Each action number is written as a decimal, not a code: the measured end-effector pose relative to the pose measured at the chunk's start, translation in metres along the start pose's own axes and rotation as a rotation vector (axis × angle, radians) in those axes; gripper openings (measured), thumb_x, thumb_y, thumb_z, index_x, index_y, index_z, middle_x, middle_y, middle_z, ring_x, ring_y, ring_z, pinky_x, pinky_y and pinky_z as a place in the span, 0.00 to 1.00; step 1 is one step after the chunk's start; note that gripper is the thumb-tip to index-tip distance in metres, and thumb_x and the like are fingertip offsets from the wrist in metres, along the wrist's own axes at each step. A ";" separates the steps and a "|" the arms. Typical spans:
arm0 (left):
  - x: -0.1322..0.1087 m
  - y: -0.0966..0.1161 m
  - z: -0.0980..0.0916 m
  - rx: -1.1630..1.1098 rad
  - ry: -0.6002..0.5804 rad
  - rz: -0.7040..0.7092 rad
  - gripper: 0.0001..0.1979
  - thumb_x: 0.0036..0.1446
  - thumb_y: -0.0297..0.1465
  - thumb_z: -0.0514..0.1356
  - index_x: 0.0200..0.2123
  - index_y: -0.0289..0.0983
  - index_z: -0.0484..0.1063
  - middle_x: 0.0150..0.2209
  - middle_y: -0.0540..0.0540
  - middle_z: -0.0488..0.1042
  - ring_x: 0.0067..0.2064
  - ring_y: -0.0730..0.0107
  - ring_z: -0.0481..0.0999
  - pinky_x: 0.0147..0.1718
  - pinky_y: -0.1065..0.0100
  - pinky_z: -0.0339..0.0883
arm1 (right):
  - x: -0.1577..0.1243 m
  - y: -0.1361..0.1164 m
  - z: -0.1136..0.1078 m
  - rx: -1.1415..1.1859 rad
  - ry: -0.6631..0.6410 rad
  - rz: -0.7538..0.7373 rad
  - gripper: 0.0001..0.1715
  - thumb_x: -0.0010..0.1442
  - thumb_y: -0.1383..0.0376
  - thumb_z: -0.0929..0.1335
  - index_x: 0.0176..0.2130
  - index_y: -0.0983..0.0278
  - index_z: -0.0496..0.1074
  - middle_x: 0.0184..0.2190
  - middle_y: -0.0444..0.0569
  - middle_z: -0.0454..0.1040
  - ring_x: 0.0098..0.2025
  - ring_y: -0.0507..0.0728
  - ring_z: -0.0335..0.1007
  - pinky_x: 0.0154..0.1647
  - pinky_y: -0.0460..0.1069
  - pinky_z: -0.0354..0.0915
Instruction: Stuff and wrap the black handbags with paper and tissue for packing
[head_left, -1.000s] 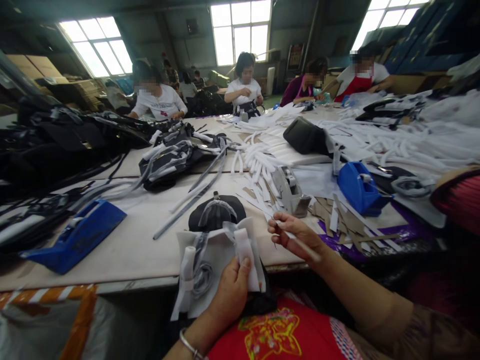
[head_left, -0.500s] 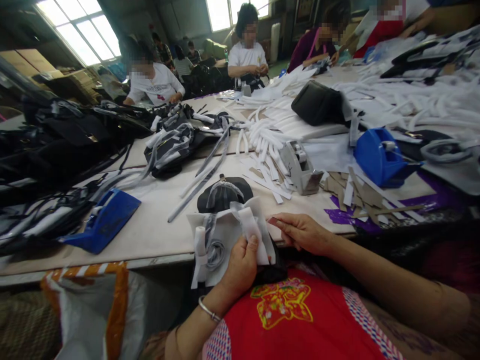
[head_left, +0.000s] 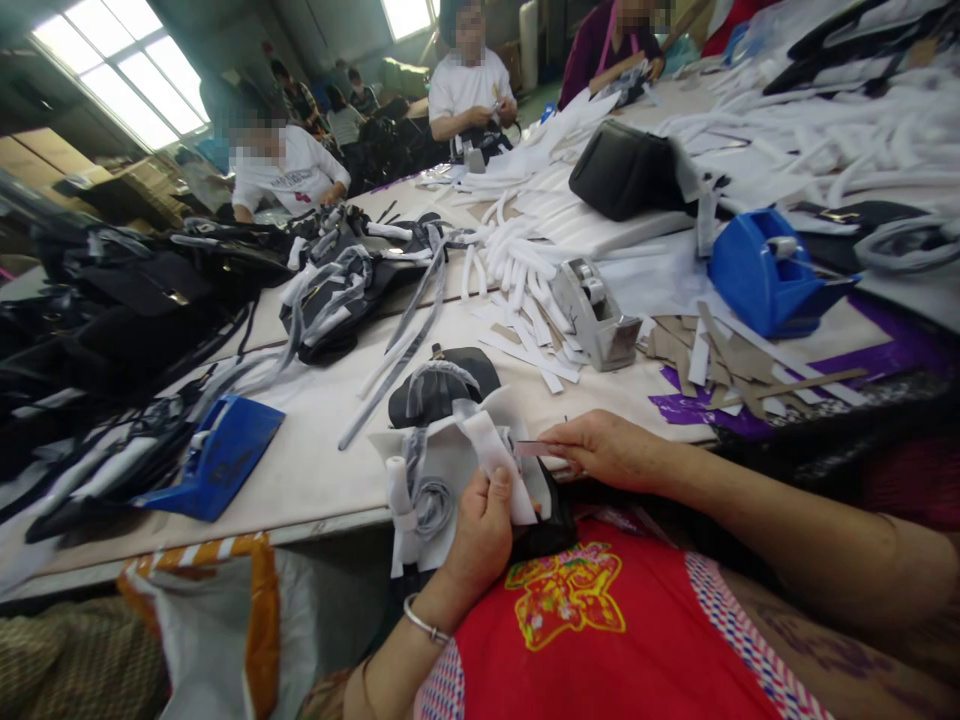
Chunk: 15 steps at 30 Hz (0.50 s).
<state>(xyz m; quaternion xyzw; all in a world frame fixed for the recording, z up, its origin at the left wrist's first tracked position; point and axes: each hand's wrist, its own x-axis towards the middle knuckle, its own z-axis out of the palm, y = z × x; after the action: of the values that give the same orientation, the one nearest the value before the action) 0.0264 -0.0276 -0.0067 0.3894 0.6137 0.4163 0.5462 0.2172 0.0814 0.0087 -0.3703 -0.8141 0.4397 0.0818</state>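
A black handbag (head_left: 444, 388) leans at the table's front edge, its near side covered by a white sheet (head_left: 442, 452). On that sheet lie a coil of plastic-wrapped strap (head_left: 433, 507) and an upright white foam-wrapped piece (head_left: 400, 490). My left hand (head_left: 480, 525) is closed, its thumb pressing a white foam strip (head_left: 489, 442) against the bag's right part. To the right, my right hand (head_left: 611, 445) pinches a thin, flat reddish-brown strip (head_left: 534, 448). The tip of that strip reaches the foam strip's edge; whether they touch I cannot tell.
A grey tape dispenser (head_left: 596, 315) stands beyond the bag, with blue dispensers at left (head_left: 240, 455) and right (head_left: 769, 275). Cardboard strips (head_left: 739, 365), foam tubes (head_left: 517, 265) and black bags (head_left: 127, 290) cover much of the table (head_left: 330, 480). Several people work across it.
My right hand has brought the thin strip leftward to the foam strip's edge. The foam strip now tilts more to the left under my left hand. The camera view has shifted slightly.
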 end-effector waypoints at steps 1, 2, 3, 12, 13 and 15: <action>0.000 0.000 0.000 0.004 0.004 -0.001 0.24 0.62 0.52 0.52 0.39 0.36 0.65 0.24 0.48 0.75 0.23 0.70 0.71 0.23 0.71 0.62 | 0.002 0.000 -0.001 -0.066 0.003 -0.012 0.17 0.63 0.64 0.62 0.38 0.59 0.81 0.28 0.47 0.79 0.29 0.55 0.71 0.31 0.47 0.59; -0.001 0.000 0.000 0.012 0.009 -0.001 0.23 0.63 0.52 0.51 0.39 0.36 0.65 0.24 0.48 0.75 0.23 0.70 0.70 0.23 0.71 0.62 | 0.003 -0.001 -0.002 -0.126 -0.006 -0.021 0.17 0.63 0.64 0.62 0.38 0.59 0.81 0.30 0.48 0.80 0.30 0.56 0.72 0.31 0.47 0.59; -0.001 0.000 0.000 0.022 0.013 0.001 0.23 0.63 0.52 0.51 0.39 0.36 0.65 0.24 0.48 0.75 0.23 0.71 0.70 0.23 0.71 0.61 | 0.004 -0.001 -0.002 -0.179 -0.022 -0.027 0.17 0.64 0.63 0.62 0.39 0.59 0.80 0.31 0.49 0.80 0.31 0.56 0.73 0.32 0.47 0.59; -0.005 -0.005 0.002 0.098 0.055 0.064 0.25 0.64 0.51 0.51 0.43 0.35 0.69 0.25 0.48 0.75 0.23 0.69 0.71 0.22 0.70 0.62 | 0.016 -0.023 -0.005 -0.508 -0.098 -0.152 0.16 0.59 0.67 0.65 0.43 0.60 0.79 0.35 0.53 0.82 0.36 0.60 0.77 0.31 0.47 0.57; -0.005 -0.006 0.002 0.117 0.060 0.080 0.24 0.64 0.51 0.50 0.43 0.34 0.69 0.26 0.47 0.75 0.24 0.69 0.71 0.23 0.70 0.63 | 0.020 -0.024 -0.004 -0.496 -0.100 -0.182 0.16 0.59 0.67 0.65 0.43 0.60 0.79 0.35 0.52 0.81 0.35 0.59 0.76 0.31 0.47 0.57; -0.005 -0.007 0.001 0.168 0.075 0.133 0.23 0.65 0.49 0.51 0.41 0.34 0.70 0.29 0.45 0.76 0.27 0.67 0.73 0.26 0.68 0.65 | 0.028 -0.023 0.001 -0.424 -0.101 -0.248 0.15 0.58 0.68 0.64 0.40 0.61 0.80 0.33 0.51 0.81 0.33 0.58 0.75 0.31 0.47 0.58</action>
<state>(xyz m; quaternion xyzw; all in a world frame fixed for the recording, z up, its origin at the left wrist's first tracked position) 0.0278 -0.0344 -0.0121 0.4578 0.6393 0.4133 0.4593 0.1842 0.0923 0.0210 -0.2540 -0.9304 0.2638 0.0148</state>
